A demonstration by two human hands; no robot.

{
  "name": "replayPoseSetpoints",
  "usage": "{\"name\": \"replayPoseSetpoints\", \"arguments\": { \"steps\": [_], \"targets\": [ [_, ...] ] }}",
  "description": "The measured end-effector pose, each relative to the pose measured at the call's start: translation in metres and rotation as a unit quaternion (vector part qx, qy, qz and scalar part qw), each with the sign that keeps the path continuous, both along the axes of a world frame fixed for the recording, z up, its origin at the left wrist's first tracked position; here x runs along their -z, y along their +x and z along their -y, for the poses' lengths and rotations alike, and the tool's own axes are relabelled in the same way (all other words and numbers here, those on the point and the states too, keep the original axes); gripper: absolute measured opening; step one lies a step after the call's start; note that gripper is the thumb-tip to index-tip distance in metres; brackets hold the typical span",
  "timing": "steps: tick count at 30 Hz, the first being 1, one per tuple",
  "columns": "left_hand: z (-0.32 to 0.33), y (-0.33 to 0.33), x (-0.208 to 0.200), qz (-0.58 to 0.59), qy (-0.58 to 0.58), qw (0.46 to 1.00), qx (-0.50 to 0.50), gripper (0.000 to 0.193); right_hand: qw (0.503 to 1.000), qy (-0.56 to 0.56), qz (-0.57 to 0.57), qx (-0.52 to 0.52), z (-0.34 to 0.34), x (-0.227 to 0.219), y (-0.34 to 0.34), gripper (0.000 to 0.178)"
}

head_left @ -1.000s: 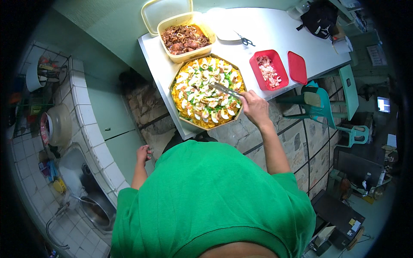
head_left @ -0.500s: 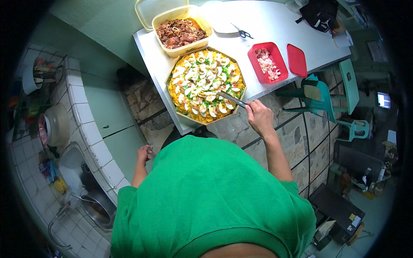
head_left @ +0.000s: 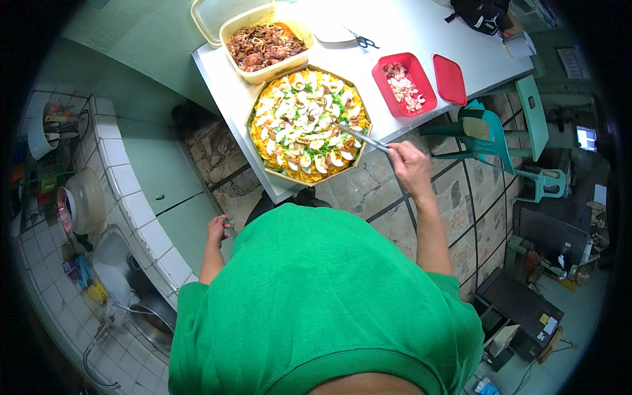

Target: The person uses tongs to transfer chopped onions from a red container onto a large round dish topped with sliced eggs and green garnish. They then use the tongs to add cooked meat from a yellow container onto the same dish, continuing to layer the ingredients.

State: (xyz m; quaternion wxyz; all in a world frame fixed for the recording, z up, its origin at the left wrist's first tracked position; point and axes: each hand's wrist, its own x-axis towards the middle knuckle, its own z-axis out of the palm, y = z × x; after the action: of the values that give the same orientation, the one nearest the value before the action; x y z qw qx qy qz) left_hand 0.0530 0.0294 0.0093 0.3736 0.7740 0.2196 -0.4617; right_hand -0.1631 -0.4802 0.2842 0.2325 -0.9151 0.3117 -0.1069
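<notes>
My right hand grips metal tongs by the end, off the table's near edge. The tips reach over the right part of an eight-sided tray of noodles, topped with egg slices, chopped greens and brownish pieces. Whether the tips hold a piece is too small to tell. My left hand hangs low at my left side, away from the table, fingers loosely curled and nothing seen in it. Behind the tray stands a cream tub of dark saucy meat with pale rings. A red container of pale pink pieces sits to the right.
A red lid lies beside the red container. Scissors and a white plate are farther back on the white table. Green plastic chairs stand at the right, a tiled sink counter at the left.
My right hand and the tongs have shifted to the right relative to the tray, the tips slightly. The whole view has moved a little. My left hand stays low at my side.
</notes>
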Motion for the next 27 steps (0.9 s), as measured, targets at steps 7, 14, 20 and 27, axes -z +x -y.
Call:
{"name": "replayPoseSetpoints", "arguments": {
  "steps": [7, 14, 20, 27],
  "targets": [
    [-0.005, -0.001, 0.005, 0.002, -0.005, 1.0, -0.028, 0.025, 0.999, 0.006, -0.026, -0.031, -0.008, 0.008, 0.018, 0.017],
    [-0.009, -0.016, 0.015, -0.009, 0.009, 1.0, -0.018, 0.026, 0.988, 0.017, 0.144, -0.053, 0.051, -0.008, 0.102, 0.022],
    [-0.016, -0.007, 0.021, -0.016, -0.036, 0.997, -0.064, 0.026, 0.987, -0.117, -0.111, 0.015, 0.093, 0.054, 0.268, 0.029],
    [-0.036, -0.004, 0.01, -0.015, 0.008, 0.993, -0.117, 0.025, 0.989, -0.106, -0.104, 0.007, 0.086, 0.079, 0.377, 0.032]
  ]
}}
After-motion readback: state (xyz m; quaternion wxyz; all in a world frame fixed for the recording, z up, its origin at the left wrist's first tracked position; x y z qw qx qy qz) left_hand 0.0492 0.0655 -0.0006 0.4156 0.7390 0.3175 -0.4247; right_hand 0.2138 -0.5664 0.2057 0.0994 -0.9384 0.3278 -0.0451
